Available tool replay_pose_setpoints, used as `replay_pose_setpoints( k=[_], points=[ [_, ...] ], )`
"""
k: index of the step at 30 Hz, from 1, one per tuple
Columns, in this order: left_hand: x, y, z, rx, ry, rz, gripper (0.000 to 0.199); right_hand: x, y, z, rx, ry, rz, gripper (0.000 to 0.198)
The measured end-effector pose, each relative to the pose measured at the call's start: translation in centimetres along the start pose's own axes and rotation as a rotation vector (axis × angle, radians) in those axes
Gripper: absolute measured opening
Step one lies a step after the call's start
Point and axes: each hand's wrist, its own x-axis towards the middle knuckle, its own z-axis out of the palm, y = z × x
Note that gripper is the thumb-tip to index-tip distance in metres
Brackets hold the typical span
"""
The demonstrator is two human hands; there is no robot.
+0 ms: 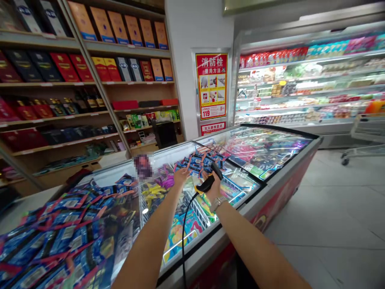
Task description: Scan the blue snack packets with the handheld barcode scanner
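At frame centre, my right grip (213, 185) clasps a barcode scanner (209, 180) while my open left grip (181, 175) touches blue packets (197, 162) in the freezer (272, 176).

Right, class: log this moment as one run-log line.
left hand: touching blue-and-red packets | right hand: gripping black-and-yellow corded handheld scanner | place: glass-topped chest freezer

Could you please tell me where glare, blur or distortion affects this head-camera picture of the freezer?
Head view: ceiling lights glare off the freezer lid; wide lens bends the shelves; one patch is pixelated; the scanner in the right hand and the left hand are fairly sharp.
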Motion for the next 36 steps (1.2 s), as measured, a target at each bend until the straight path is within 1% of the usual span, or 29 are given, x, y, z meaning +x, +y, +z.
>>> replay_pose_setpoints(
  k=[3,7,9,13,18,20,24,27,29,31,33,34,36],
  points=[
    [0.7,-0.4,-0.1,0.079,-0.050,-0.001,0.020,0.2,0.4,0.3,-0.010,0.072,0.010,0.019],
    [0.9,-1.1,0.0,0.123,-0.045,0.068,0.017,0.0,0.6,0.7,-0.009,0.122,0.006,0.015],
    [0.8,-1.5,0.1,0.176,-0.013,0.132,0.017,-0.1,0.6,0.7,-0.007,0.126,0.001,0.016],
    [0.8,-1.4,0.2,0.396,0.048,0.269,0.020,0.1,0.7,0.5,-0.013,0.131,-0.003,0.019],
    [0.6,-0.8,0.1,0.604,0.156,0.366,0.021,0.2,1.0,0.2,-0.046,0.125,-0.025,0.021],
    [0.5,-0.8,0.1,0.609,0.154,0.387,0.019,0.2,1.1,0.2,-0.022,0.119,-0.022,0.022],
    [0.5,-0.8,0.2,0.550,0.133,0.391,0.015,0.3,1.2,0.1,0.031,0.111,-0.010,0.021],
    [0.1,0.5,0.0,0.543,0.122,0.388,0.014,0.3,0.9,0.1,0.058,0.100,0.003,0.019],
    [-0.5,2.1,-0.7,0.534,0.097,0.395,0.014,0.0,0.7,0.0,0.077,0.082,-0.009,0.018],
    [-1.3,4.3,-2.3,0.531,0.056,0.416,0.016,-0.6,0.8,0.2,0.086,0.048,-0.018,0.019],
    [-2.4,6.4,-4.9,0.557,0.003,0.452,0.016,-1.7,1.3,0.7,0.069,-0.015,-0.002,0.019],
    [-3.0,7.5,-6.5,0.586,-0.016,0.469,0.016,-2.4,1.9,1.2,0.052,-0.056,0.014,0.018],
    [-4.3,9.2,-10.3,0.666,-0.012,0.487,0.015,-4.2,3.5,2.5,0.009,-0.140,0.073,0.017]
  ],
)
